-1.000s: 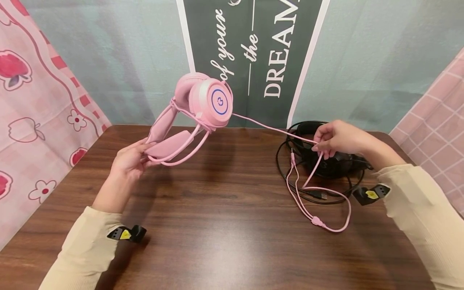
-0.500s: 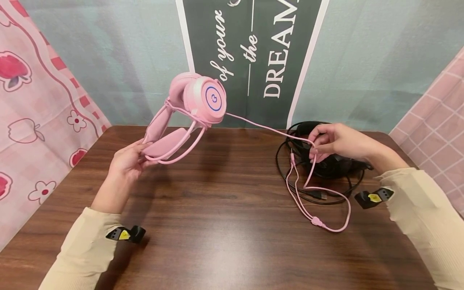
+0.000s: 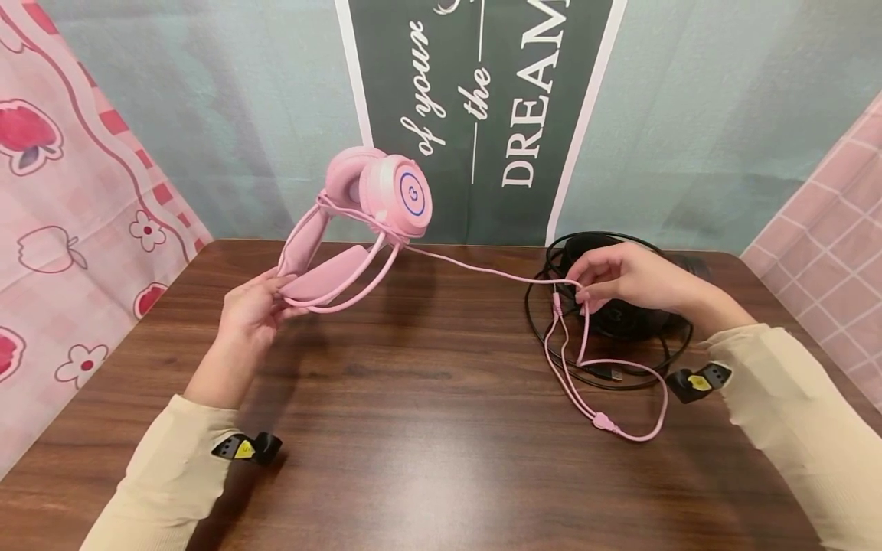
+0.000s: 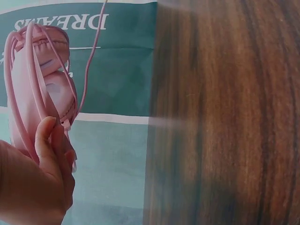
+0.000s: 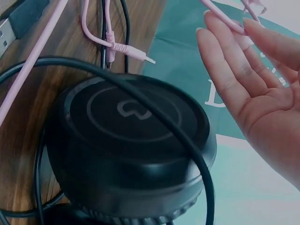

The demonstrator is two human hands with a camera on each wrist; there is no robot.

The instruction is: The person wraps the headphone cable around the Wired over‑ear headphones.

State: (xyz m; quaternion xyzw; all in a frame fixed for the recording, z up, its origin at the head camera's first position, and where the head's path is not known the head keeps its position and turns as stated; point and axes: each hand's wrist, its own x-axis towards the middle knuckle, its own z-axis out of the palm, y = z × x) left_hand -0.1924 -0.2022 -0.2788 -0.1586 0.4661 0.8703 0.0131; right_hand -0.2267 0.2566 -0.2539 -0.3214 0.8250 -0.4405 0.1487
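My left hand [image 3: 251, 310] grips a pink headset [image 3: 396, 195] by its headband, holding it tilted above the table with the ear cups up and away from me. In the left wrist view the thumb lies over the band of the pink headset [image 4: 35, 89]. The pink cable [image 3: 482, 269] runs from the headset to my right hand [image 3: 630, 279], which pinches it between thumb and fingertips. Past that hand the cable drops to a loop on the table with a splitter [image 3: 603, 422] and a plug [image 3: 556, 304]. In the right wrist view, two pink audio plugs [image 5: 129, 50] show.
Under and behind my right hand lies a black headset [image 3: 623, 321], also seen as a black ear cup [image 5: 136, 122]. Its black cable coils around it, ending in a USB plug [image 3: 606, 373]. A teal cloth backdrop [image 3: 689, 115] rises behind the wooden table [image 3: 386, 459].
My right hand has moved left and slightly down with the cable, which now sags more. The pink headset has shifted slightly and turned a little in my left hand.
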